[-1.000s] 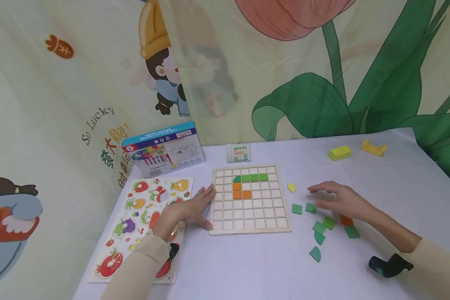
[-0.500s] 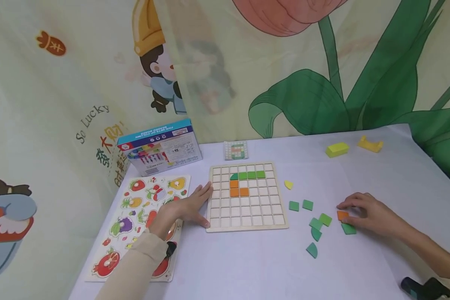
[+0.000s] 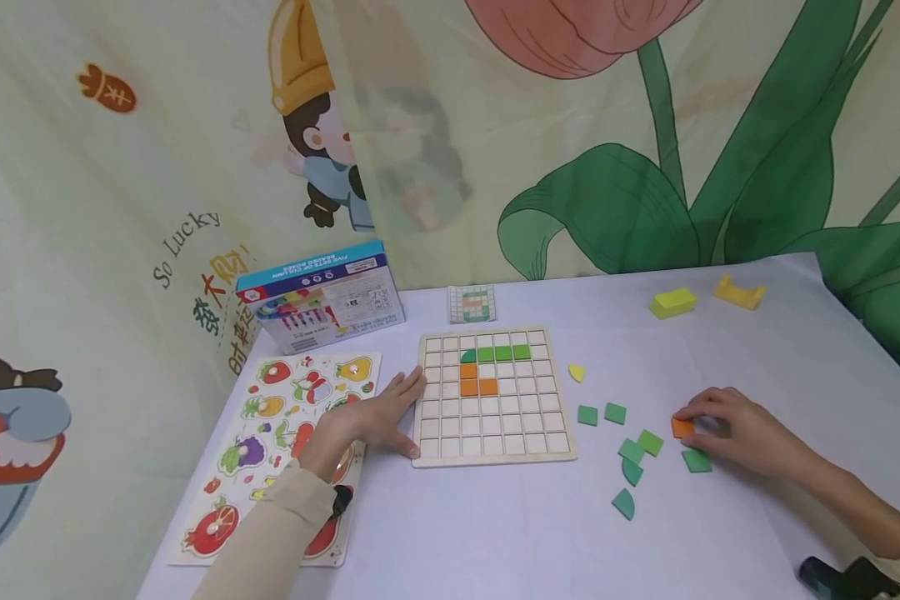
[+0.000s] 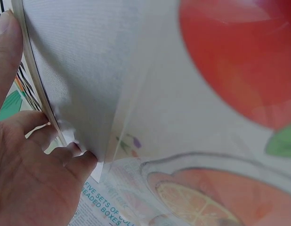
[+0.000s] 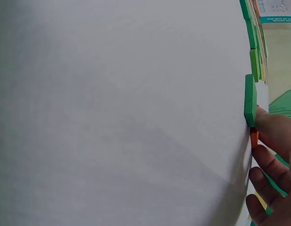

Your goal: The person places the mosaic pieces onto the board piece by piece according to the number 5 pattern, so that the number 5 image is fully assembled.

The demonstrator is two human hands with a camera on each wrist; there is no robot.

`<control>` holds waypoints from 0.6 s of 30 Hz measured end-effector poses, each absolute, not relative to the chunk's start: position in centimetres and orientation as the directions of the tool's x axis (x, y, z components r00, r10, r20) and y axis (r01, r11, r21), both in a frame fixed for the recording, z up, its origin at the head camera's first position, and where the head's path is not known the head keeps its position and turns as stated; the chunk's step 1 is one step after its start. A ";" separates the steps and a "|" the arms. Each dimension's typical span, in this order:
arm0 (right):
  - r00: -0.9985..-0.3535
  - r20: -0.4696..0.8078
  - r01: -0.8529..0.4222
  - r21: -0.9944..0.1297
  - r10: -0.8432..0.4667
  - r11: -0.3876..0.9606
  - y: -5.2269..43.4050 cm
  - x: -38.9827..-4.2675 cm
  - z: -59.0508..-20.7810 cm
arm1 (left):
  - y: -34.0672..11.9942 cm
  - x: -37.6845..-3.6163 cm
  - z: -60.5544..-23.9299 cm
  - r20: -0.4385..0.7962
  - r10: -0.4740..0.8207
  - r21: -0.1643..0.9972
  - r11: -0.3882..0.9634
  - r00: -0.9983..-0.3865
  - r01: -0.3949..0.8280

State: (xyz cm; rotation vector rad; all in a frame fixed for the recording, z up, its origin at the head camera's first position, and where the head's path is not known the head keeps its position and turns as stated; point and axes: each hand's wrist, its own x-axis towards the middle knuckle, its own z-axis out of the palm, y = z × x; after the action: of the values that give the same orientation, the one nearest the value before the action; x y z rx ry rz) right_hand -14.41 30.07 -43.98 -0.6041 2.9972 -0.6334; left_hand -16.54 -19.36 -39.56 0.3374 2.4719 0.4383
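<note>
A wooden grid board (image 3: pixel 494 427) lies in the middle of the table in the head view. Several green tiles (image 3: pixel 503 354) and orange tiles (image 3: pixel 468 387) sit in its upper squares. My left hand (image 3: pixel 381 419) touches the board's left edge with extended fingers. To the right of the board, my right hand (image 3: pixel 746 432) pinches a loose orange square tile (image 3: pixel 682 428) between thumb and finger at table level. A green tile (image 5: pixel 250 100) lies right beside it in the right wrist view. Part of the orange tile is hidden by the fingers.
Several loose green tiles (image 3: pixel 632 451) and a yellow piece (image 3: pixel 577 372) lie between board and right hand. A fruit picture board (image 3: pixel 228 467) is under my left forearm. Behind are a cardboard box (image 3: pixel 322 304), a pattern card (image 3: pixel 472 304), a yellow block (image 3: pixel 672 303) and a yellow holder (image 3: pixel 739 292).
My right hand has moved right and toward me, from above the green tiles to the orange tile, and taken hold of it. The left hand stays at the board's edge.
</note>
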 end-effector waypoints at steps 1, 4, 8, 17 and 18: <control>-0.924 0.068 -0.371 -0.392 -0.376 0.842 30.0 -14.5 -44.0 | -19.4 -16.5 -39.5 -0.516 0.334 0.382 0.914 -0.789 0.137; -0.924 0.065 -0.369 -0.409 -0.377 0.835 29.2 -14.9 -43.8 | -19.5 -16.6 -39.4 -0.516 0.335 0.379 0.915 -0.788 0.140; -0.925 0.063 -0.361 -0.446 -0.374 0.819 26.5 -15.8 -43.4 | -19.7 -16.7 -39.5 -0.515 0.343 0.378 0.914 -0.786 0.151; -0.889 0.096 -0.424 -0.540 -0.447 0.727 16.4 -19.3 -42.7 | -19.6 -16.5 -39.4 -0.512 0.353 0.389 0.908 -0.783 0.154; -0.881 0.105 -0.440 -0.542 -0.462 0.716 15.4 -19.7 -42.7 | -19.5 -16.5 -39.4 -0.512 0.355 0.390 0.908 -0.782 0.157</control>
State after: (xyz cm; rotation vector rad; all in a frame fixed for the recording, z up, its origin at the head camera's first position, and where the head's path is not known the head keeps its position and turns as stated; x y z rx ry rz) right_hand -19.69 15.41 -42.72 -0.7557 2.8750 -0.8930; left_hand -16.47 -19.55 -39.44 0.3651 2.4674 0.4386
